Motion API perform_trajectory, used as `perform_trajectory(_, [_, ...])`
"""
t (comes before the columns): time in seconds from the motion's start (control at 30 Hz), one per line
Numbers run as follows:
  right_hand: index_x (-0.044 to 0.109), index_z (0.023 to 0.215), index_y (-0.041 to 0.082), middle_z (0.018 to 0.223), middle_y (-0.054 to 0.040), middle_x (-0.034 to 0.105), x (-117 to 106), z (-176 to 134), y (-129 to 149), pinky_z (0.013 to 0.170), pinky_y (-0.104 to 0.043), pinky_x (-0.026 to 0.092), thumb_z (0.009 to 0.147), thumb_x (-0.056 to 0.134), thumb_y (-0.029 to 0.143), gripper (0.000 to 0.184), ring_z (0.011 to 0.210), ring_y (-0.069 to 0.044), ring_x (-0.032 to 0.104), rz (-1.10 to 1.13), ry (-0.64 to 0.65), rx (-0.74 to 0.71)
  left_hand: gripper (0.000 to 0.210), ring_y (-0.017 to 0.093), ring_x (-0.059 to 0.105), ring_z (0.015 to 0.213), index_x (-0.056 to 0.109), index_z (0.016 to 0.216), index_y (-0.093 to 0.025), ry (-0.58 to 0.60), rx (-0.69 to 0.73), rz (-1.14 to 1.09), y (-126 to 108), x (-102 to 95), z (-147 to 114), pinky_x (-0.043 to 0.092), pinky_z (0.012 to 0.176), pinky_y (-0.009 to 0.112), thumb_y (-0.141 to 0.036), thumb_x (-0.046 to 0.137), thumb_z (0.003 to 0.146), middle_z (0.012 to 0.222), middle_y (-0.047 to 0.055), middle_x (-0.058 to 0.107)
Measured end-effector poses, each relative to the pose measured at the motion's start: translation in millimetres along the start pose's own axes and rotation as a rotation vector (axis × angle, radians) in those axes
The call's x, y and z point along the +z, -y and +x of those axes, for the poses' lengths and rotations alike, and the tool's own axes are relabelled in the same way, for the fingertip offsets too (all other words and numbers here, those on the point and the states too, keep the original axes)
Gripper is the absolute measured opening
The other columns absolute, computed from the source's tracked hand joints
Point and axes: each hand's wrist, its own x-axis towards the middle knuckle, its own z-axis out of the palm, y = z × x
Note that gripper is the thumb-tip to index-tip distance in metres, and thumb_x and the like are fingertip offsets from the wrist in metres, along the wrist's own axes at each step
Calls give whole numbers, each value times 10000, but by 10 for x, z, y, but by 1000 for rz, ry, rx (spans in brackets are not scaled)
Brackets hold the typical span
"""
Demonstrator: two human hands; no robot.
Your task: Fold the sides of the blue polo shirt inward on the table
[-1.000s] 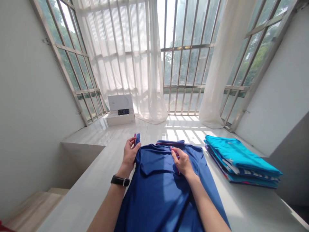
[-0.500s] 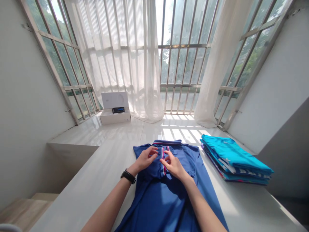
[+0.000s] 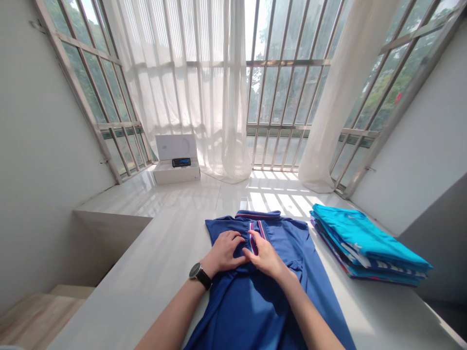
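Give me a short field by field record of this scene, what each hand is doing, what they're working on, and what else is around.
Left hand: left hand, black wristwatch on its wrist, lies flat on the dark blue polo shirt just below the collar
Right hand: right hand pinches the red-and-white striped placket
Shirt: spread on the glossy white table, collar away from the person
Right of shirt: stack of folded turquoise and striped shirts
Far left: open white box holding a dark device, by the sheer white curtains
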Motion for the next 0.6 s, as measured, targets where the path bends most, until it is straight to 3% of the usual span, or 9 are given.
perform_trajectory(0.1, [630,1273,160,901,-66,751,-5,3,-9,828,-368,549,869,548,310,439,856,-240,715,18,6,4,474,319,607,1213,685,1195,-201,14,-1,0,2,-17,-9,447,1083,485,-498,761,833,1290,125,665])
perform_trajectory(0.17, [702,1112,163,802,-48,731,-37,7,20,743,-331,532,879,515,300,328,738,-210,685,40,-7,-16,408,296,610,1215,677,1197,-213,15,-8,-9,11,-40,-10,449,1083,467,-461,728,877,1288,111,670])
perform_trajectory(0.27, [731,939,185,811,-46,733,-108,10,89,690,-300,499,887,516,324,261,686,-182,651,66,-64,-34,292,270,606,1226,670,1189,-223,-18,-51,21,46,-83,3,438,1091,456,-401,634,961,1286,97,674])
perform_trajectory(0.37, [729,903,198,789,-36,734,-179,4,120,673,-286,477,900,527,343,249,665,-172,637,43,-106,-21,285,270,577,1272,661,1211,-215,-35,-127,107,109,-126,14,405,1125,478,-388,545,1017,1324,106,657])
perform_trajectory(0.6, [742,824,234,768,-18,747,-238,-38,11,699,-280,445,852,594,256,153,700,-181,658,-145,-30,57,487,347,369,1482,557,1417,-173,112,-353,280,266,-146,-35,227,1227,603,-456,518,1022,1552,160,490])
